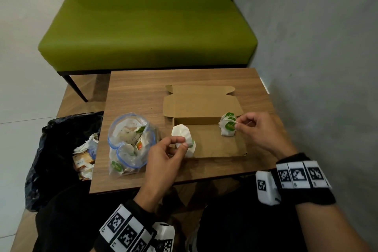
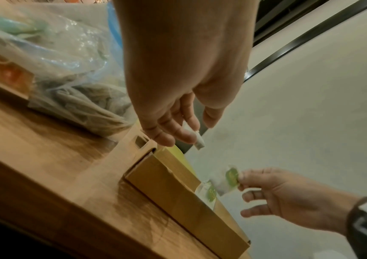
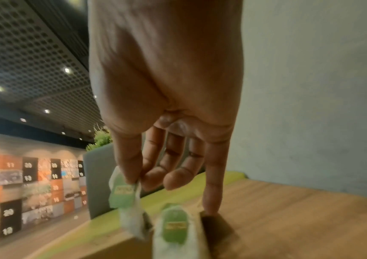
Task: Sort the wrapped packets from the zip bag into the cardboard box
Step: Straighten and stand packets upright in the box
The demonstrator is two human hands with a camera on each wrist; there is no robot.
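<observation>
An open cardboard box [image 1: 214, 145] lies on the wooden table [image 1: 139, 92]. My right hand [image 1: 237, 125] pinches a white packet with a green label [image 1: 230, 126] over the box's far right corner, where more green-labelled packets [image 1: 228, 116] stand. The same pinched packet [image 3: 122, 194] hangs beside another packet [image 3: 174, 226] in the right wrist view. My left hand [image 1: 183, 143] pinches a white packet [image 1: 191, 146] at the box's left end, next to a plain white packet [image 1: 180, 132]. The clear zip bag [image 1: 131, 143], holding several packets, lies left of the box.
A black bin bag [image 1: 61, 149] with crumpled wrappers stands off the table's left edge. A green bench [image 1: 147, 30] is behind the table, and a grey wall [image 1: 317, 47] runs along the right. The box lid [image 1: 200, 104] lies open toward the bench.
</observation>
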